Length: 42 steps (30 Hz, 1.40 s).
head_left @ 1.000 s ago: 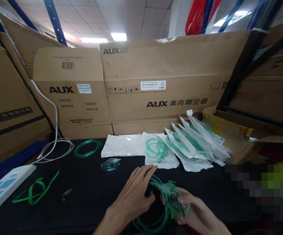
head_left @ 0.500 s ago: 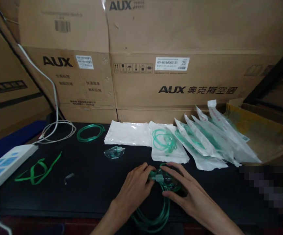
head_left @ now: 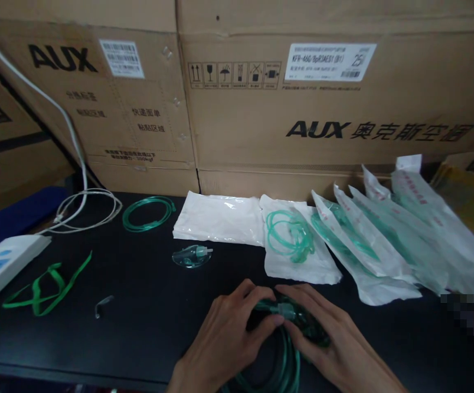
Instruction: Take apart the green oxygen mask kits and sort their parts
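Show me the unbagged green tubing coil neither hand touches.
The translucent green coil beside the looped white cable; another coil is handled, the rest bagged.

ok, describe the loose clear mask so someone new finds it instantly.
Find the big cardboard box with shipping symbols, behind the black table. At its foot lies a flat white packet; just in front of that, on the table, is the loose mask. Unlike the mask in hand, under the right hand, it lies by itself, no hose attached.
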Motion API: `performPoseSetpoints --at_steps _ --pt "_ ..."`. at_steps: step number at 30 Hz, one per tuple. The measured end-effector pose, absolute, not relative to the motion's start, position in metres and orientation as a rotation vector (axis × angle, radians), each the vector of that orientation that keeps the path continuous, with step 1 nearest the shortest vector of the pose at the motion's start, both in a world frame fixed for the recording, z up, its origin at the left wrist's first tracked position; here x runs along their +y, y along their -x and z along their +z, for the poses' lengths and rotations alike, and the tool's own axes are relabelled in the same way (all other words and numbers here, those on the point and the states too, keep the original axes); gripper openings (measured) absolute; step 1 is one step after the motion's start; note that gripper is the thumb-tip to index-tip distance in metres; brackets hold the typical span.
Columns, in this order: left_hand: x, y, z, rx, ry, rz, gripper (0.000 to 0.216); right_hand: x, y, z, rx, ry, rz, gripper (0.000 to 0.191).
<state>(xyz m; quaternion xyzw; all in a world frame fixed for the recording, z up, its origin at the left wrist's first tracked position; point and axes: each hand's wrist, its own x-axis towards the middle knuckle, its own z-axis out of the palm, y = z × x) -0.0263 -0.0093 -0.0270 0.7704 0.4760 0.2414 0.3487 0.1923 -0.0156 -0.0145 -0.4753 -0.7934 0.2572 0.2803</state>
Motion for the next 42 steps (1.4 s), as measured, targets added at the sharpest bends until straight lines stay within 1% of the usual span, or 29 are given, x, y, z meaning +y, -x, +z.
performPoseSetpoints --at_steps 2,7,13,18,21,25,29,33,35,36,38,40,42 --pt "-0.008 0.027 -0.030 1.196 -2.036 0.616 0.016 -0.016 -0.194 -0.016 -2.145 1.275 0.707 0.035" --pt "-0.006 0.027 -0.035 1.142 -2.112 0.596 0.013 -0.018 -0.193 -0.016 -2.174 1.325 0.777 0.029" --pt "-0.007 0.025 -0.034 1.176 -2.176 0.561 0.017 -0.016 -0.188 -0.011 -2.128 1.316 0.825 0.028" --pt "-0.007 0.025 -0.033 1.185 -2.154 0.591 0.015 -0.016 -0.187 -0.012 -2.145 1.325 0.874 0.033" --pt "-0.009 0.025 -0.035 1.179 -2.141 0.624 0.013 -0.016 -0.186 -0.010 -2.111 1.325 0.859 0.030" --pt "-0.011 0.025 -0.035 1.224 -2.193 0.625 0.017 -0.017 -0.184 -0.011 -2.100 1.293 0.843 0.028" --pt "-0.010 0.025 -0.034 1.255 -2.246 0.572 0.024 -0.021 -0.187 -0.023 -2.163 1.288 0.716 0.031" --pt "-0.010 0.027 -0.034 1.242 -2.224 0.557 0.027 -0.028 -0.195 -0.036 -2.294 1.279 0.389 0.034" --pt "-0.011 0.027 -0.034 1.234 -2.219 0.561 0.027 -0.031 -0.198 -0.037 -2.319 1.263 0.319 0.038" --pt "-0.012 0.026 -0.035 1.220 -2.224 0.567 0.026 -0.033 -0.199 -0.036 -2.303 1.256 0.357 0.039" --pt "-0.014 0.024 -0.034 1.180 -2.247 0.578 0.025 -0.035 -0.202 -0.032 -2.184 1.260 0.574 0.035" --pt "-0.015 0.025 -0.033 1.144 -2.273 0.589 0.025 -0.038 -0.210 -0.028 -1.951 1.305 0.845 0.028" --pt "-0.014 0.030 -0.032 1.184 -2.263 0.621 0.028 -0.040 -0.227 -0.028 -1.696 1.415 1.023 0.026"
